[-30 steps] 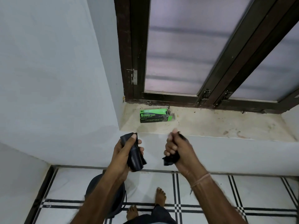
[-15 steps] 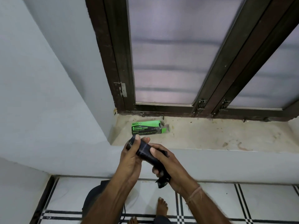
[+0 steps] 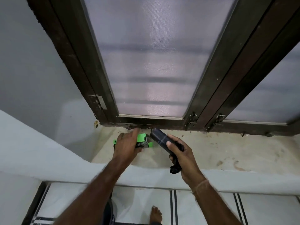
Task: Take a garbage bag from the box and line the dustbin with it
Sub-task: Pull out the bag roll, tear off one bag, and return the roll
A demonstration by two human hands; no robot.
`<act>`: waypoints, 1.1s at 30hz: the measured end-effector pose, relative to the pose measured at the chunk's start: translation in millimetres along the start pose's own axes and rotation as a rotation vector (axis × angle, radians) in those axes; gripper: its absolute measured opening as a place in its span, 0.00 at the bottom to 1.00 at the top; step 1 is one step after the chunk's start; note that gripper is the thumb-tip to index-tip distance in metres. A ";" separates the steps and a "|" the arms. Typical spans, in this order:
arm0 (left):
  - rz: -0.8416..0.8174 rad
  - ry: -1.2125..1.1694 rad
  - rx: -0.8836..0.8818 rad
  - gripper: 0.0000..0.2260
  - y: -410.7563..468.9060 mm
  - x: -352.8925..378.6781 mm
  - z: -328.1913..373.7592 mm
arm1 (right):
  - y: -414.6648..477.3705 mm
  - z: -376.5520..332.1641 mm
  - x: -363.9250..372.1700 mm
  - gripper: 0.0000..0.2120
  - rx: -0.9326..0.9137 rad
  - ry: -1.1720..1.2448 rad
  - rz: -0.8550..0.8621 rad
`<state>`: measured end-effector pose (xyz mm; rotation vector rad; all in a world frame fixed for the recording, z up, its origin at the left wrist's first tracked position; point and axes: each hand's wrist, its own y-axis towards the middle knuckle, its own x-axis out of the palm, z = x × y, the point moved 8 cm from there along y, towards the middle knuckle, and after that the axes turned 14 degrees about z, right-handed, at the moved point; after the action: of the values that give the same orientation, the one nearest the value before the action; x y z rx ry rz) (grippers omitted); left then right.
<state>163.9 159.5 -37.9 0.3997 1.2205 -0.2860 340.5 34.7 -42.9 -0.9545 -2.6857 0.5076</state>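
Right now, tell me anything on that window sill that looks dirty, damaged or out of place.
The window sill is grimy, with brownish stains toward its right side. The green box lies on its side under the left hand, its end flap open. The right hand holds the black bag roll.

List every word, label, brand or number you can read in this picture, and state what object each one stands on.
"B": the only clear letter, at the left end of the green box on the sill; the left hand covers the rest.
White print on the box's dark band beside that hand: too blurred to read.
The black roll in the right hand: no text visible.
Nothing readable on the window frame, walls or floor.
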 end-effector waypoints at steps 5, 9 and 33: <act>0.082 -0.132 -0.008 0.28 -1.0 -22.7 -3.2 | 0.9 -4.5 -5.0 0.14 -0.051 -0.112 -0.120; 0.099 -0.064 0.151 0.27 -3.8 -27.9 -0.9 | 5.6 -21.2 -0.1 0.13 -0.100 -0.204 -0.190; 0.063 -0.322 0.139 0.31 -22.8 -45.5 4.2 | 4.5 -38.5 10.1 0.09 -0.165 -0.300 -0.276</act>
<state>143.2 137.2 3.1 0.4906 0.8737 -0.3668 348.4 53.8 -8.6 -0.5646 -3.1049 0.4015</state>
